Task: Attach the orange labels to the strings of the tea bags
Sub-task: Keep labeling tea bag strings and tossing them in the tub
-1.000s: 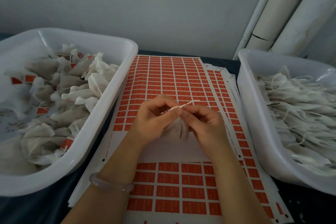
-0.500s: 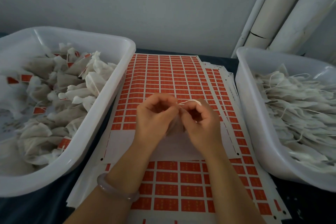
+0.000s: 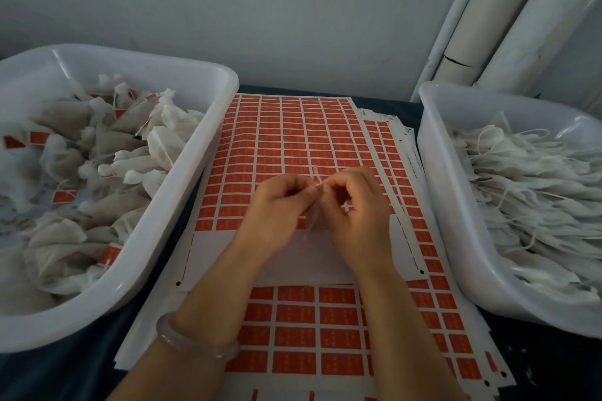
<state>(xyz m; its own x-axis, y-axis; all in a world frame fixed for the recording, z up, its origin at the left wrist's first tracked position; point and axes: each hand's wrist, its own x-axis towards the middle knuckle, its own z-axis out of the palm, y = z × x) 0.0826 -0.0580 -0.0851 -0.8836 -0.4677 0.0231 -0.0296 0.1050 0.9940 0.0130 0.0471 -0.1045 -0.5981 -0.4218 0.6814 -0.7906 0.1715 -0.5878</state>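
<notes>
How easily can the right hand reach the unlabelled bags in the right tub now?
Probably yes: the open tub sits right beside the right hand, nothing between, though it is busy pinching a string.

dim, cool, flat light with soft shadows beneath the left bin (image 3: pixel 208 72) and right bin (image 3: pixel 436 172). faint glare streaks their glossy walls. the left hand (image 3: pixel 277 208) and right hand (image 3: pixel 358 215) smear with motion blur; pipes (image 3: pixel 501 26) bow at the wide-angle edge.
</notes>
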